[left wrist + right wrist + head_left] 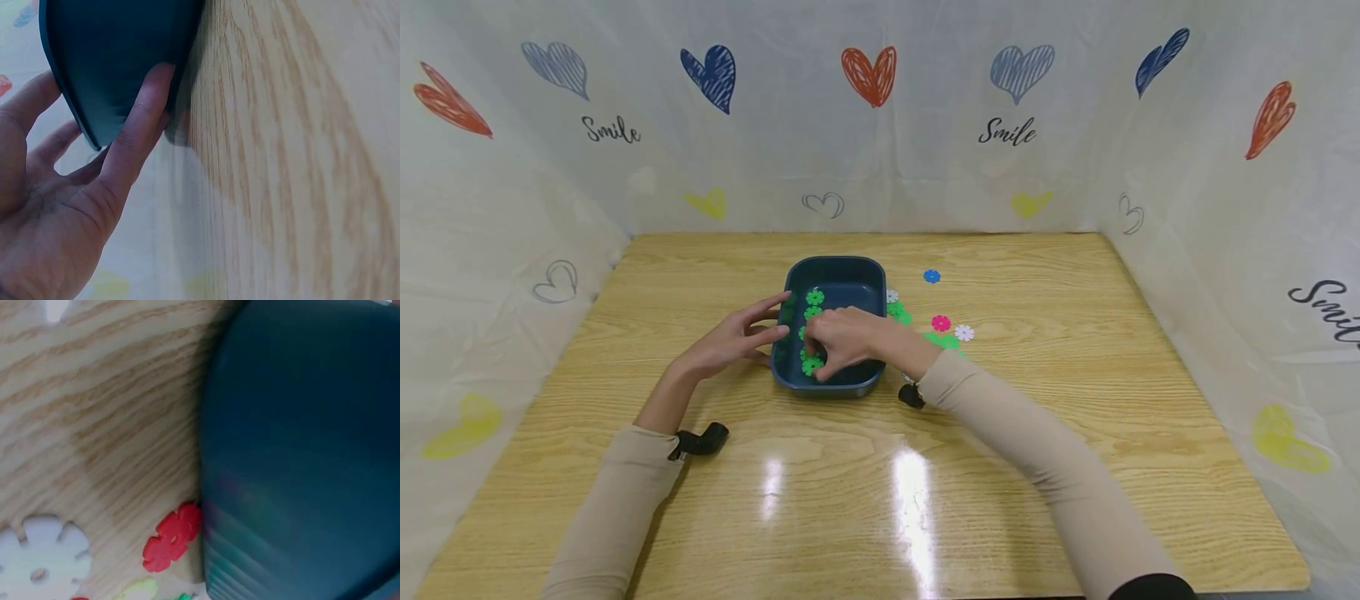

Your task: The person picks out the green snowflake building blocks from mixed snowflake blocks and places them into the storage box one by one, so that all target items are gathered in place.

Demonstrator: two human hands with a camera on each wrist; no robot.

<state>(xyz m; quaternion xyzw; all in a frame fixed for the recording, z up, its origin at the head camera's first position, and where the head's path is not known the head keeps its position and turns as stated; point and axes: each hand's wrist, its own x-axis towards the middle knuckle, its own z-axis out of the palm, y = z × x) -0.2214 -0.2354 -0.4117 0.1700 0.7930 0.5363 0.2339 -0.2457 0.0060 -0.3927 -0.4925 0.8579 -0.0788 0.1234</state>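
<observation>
A dark blue-green plastic bin (853, 295) stands on the table, with several green flower-shaped discs (815, 297) along the left part of its floor. My left hand (730, 342) is at the bin's left side, fingers spread and fairly straight. In the left wrist view, one digit lies along the outer wall (106, 56) and others reach to the rim. Down inside the bin is my right hand (846, 337), its fingers bent over the green discs near the front left. Whether it pinches one I cannot tell; its fingertips are partly hidden.
Right of the bin lie loose discs: green ones (942, 340), a pink one (941, 323), a white one (964, 332) and a blue one (932, 276). A red disc (172, 537) leans close against the bin's outer wall. Hearts pattern the cloth (925, 175) behind the table.
</observation>
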